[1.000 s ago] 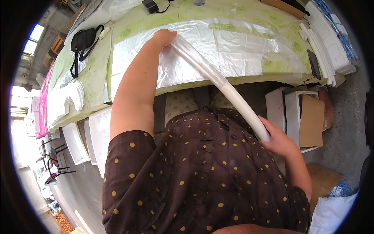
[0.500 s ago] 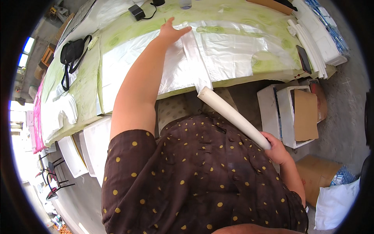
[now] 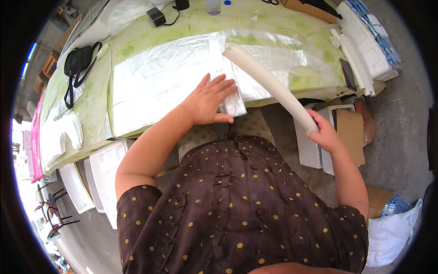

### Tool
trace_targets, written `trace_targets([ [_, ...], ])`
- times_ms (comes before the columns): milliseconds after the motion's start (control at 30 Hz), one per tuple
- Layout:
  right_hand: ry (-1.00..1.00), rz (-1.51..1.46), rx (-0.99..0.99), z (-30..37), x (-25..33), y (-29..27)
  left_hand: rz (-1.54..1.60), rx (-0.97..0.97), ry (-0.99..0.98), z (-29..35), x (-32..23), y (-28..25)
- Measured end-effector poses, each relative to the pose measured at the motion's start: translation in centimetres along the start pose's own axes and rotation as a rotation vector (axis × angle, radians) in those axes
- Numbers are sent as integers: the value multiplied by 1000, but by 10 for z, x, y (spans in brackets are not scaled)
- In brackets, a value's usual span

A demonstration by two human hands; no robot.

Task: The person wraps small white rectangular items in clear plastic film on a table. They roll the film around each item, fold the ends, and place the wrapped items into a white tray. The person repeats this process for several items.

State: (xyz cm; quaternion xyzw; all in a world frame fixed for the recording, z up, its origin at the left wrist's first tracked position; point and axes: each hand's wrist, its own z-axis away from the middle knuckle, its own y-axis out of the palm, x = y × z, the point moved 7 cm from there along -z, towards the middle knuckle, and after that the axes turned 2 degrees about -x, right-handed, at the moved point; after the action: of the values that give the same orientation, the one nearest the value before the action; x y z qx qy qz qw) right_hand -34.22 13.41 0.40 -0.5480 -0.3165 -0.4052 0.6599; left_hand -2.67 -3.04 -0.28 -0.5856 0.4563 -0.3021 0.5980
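Observation:
My right hand (image 3: 325, 131) grips the lower end of a long, pale, slightly curved tube (image 3: 273, 84). The tube's far end reaches over the table, above thin clear plastic film. My left hand (image 3: 211, 100) lies flat with fingers spread near the table's front edge. Beneath it is a folded strip of plastic film (image 3: 235, 106), which hangs slightly at the edge. A wide sheet of shiny plastic film (image 3: 155, 82) spreads to the left of that hand, and more film (image 3: 260, 82) lies to its right, partly behind the tube.
On the green-patterned table stand a black adapter (image 3: 156, 17), a clear bottle (image 3: 213, 6) and a black bag (image 3: 78, 60). A phone (image 3: 348, 74) and white rolls (image 3: 353, 61) lie at the right. Boxes (image 3: 349, 137) sit below; white bins (image 3: 109, 176) stand lower left.
My left hand has drawn back from the far side of the film to the front edge and flattened there. The tube has been raised and moved forward over the table by my right hand.

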Motion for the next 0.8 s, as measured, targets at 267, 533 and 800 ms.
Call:
trace_targets([
  [267, -267, 660, -92, -82, 49, 23, -30, 75, 52, 6, -15, 1],
  [533, -189, 912, -362, -157, 36, -13, -27, -3, -44, 11, -9, 2],
  [800, -242, 905, -425, -158, 24, -8, -95, 45, -67, 9, -25, 12],
])
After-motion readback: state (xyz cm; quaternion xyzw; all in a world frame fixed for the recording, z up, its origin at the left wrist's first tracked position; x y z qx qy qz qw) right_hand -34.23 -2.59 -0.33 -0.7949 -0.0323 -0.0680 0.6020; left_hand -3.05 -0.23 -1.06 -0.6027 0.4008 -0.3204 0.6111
